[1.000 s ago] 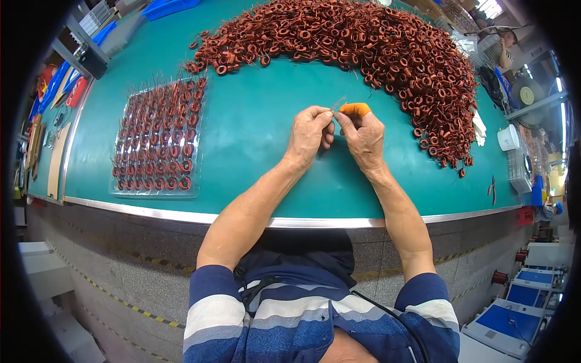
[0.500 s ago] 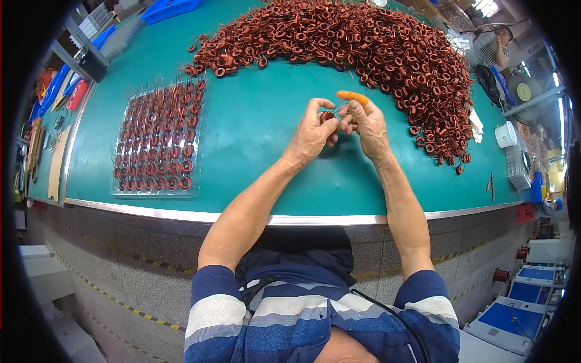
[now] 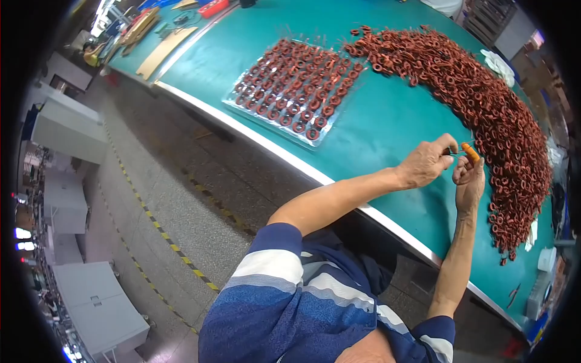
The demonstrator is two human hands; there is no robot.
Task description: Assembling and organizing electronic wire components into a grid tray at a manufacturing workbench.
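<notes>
My left hand (image 3: 426, 162) is closed in a pinch, holding a small ring coil wound in red-brown wire, mostly hidden by the fingers. My right hand (image 3: 469, 181) faces it with fingers curled in, an orange finger cot (image 3: 470, 152) on its index finger. Thin wire leads run from the coil to the right fingertips, which appear to pinch them. Both hands hover over the green tabletop, just left of a large curved heap of similar coils (image 3: 478, 109). Farther left, a clear plastic tray (image 3: 315, 141) carries rows of the coils, leads pointing up.
The green table (image 3: 387, 115) has a pale metal front edge (image 3: 242, 130). Pliers (image 3: 513, 294) lie near its right end, by a white tub (image 3: 546, 259). A white cloth (image 3: 499, 66) lies behind the heap. Grey cabinets (image 3: 100, 302) stand on the floor at left.
The view has swung left, so table, tray and hands appear shifted right and tilted. Both hands stay together at the coil; the orange-tipped finger now points more upward.
</notes>
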